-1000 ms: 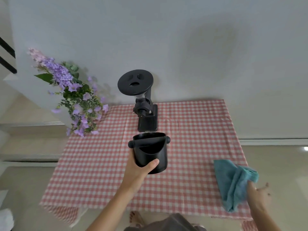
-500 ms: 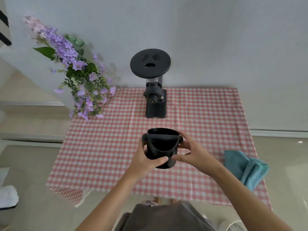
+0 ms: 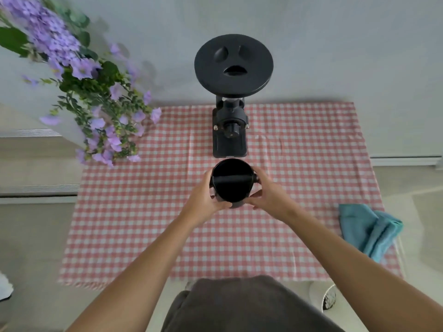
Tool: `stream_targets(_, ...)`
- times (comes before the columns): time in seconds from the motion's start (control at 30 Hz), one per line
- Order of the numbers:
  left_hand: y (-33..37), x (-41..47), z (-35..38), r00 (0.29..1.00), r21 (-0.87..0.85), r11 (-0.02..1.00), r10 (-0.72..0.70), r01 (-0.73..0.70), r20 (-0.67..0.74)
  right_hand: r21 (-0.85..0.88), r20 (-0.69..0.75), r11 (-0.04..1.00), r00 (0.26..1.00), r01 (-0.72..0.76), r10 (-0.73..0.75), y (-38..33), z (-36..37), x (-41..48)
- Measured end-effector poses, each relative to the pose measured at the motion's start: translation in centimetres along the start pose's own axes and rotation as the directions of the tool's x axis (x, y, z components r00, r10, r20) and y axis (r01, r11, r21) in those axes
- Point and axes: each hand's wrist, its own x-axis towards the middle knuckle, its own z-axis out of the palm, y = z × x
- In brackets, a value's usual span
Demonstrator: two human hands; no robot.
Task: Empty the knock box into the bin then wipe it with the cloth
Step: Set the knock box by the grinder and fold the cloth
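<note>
Knock box (image 3: 232,180) upright, mouth up, bar running L-R, both hands' grip

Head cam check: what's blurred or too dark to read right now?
Head view: purple flowers at the left edge are motion-smeared; the knock box interior is solid black, contents unreadable; both hands, the grinder and the teal cloth read sharp; wide-angle bending at edges.

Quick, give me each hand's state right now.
Left hand: closed around the left side of the knock box.
Right hand: closed around the right side of the same knock box.
</note>
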Motion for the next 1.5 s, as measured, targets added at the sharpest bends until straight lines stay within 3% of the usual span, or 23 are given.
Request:
stream_targets(0.53, -2.9, 4.8, -0.1, 0.998, 0.02, 0.998, 0.052, -0.053, 0.04, 0.168, -0.01, 0.976, 0.989, -0.142, 0.146, 1.0, 1.8, 4.0)
stream_targets(0.93, -3.4, 4.1, 0.6, 0.997, 0.164, 0.985, 0.045, -0.055, 0.064, 0.114, 0.025, 0.971, 0.977, -0.212, 0.21, 2.0, 3.1, 3.8)
stream_targets(1.0, -3.0, 2.8, 0.3, 1.0, 0.192, 0.981, -0.013, 0.009, 0.017, 0.186, -0.001, 0.955, 0.972, -0.232, 0.236, 2.8, 2.9, 2.4)
stream_targets(1.1, -3.0, 0.5, -0.2, 0.968, 0.208, 0.978, 0.042, 0.011, -0.248, 0.292, -0.114, 0.926, 0.953, -0.238, 0.281, 4.5, 1.8, -1.1)
stream_targets(1.17, -3.3, -0.6, 0.1, 0.908, 0.274, 0.958, 0.183, -0.079, -0.378, 0.349, -0.189, 0.901, 0.923, -0.256, 0.335, 6.4, 0.8, -4.1)
stream_targets(1.23, -3.1, -1.2, 1.1, 0.87, 0.335, 0.929, 0.291, -0.158, -0.398, 0.392, -0.288, 0.877, 0.868, -0.279, 0.405, 8.6, -0.4, -7.4)
stream_targets(1.5, 1.2, -1.4, 9.9, 0.904, 0.345, 0.87, 0.412, -0.353, -0.114, 0.37, -0.693, 0.863, 0.516, -0.345, 0.503, 17.7, -7.4, -17.7)
